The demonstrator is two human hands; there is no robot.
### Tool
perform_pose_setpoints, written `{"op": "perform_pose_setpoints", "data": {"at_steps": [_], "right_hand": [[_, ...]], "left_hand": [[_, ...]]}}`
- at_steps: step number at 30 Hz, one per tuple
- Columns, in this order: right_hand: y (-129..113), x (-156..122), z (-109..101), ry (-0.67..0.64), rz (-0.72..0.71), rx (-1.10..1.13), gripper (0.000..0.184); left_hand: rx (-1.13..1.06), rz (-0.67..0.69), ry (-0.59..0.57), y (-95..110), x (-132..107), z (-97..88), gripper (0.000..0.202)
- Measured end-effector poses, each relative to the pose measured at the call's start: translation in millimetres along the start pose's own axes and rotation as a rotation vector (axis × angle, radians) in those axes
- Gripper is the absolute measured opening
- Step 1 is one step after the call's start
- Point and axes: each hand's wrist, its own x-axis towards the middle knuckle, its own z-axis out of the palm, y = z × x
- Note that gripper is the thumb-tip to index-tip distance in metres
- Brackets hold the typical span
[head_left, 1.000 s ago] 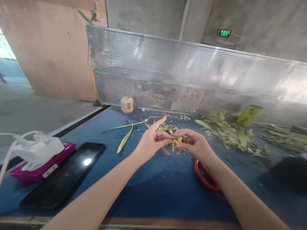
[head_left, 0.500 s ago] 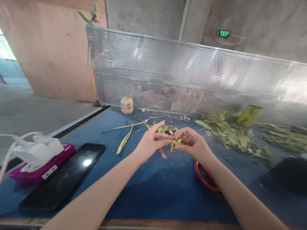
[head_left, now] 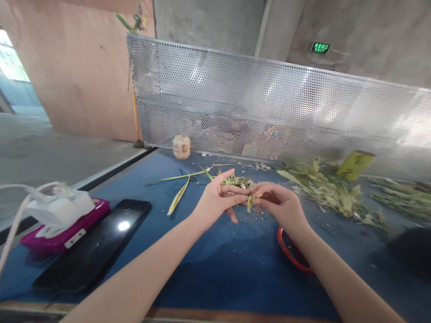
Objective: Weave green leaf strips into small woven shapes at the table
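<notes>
Over the blue counter, the left hand and right hand are pinching a small yellow-green strip between nearly closed fingers, the strip now showing narrower than a moment ago, so probably being turned.

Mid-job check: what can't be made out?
All in the head view:
Yellow-green plant piece: partly covered by left hand and right hand; full shape unclear.
Red loop: one side hidden behind right forearm.
Dark shape: cut off by right edge, too dark to identify.
What lies behind perforated metal panel: obscured by it.
</notes>
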Motion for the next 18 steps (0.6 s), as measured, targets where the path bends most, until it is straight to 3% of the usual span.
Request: {"op": "perform_pose_setpoints", "data": {"at_steps": [8,18], "right_hand": [[-1.9,-1.6,1.6,0.107,0.039,-0.052,0.011],[2.2,-2.5,-0.2,0.130,0.006,-0.135,0.011]], "left_hand": [[0.021,0.007,-0.009,3.4,-1.8,3.4,0.082],[0.047,0.054,0.009,6.3,-4.5,6.4,0.079]]}}
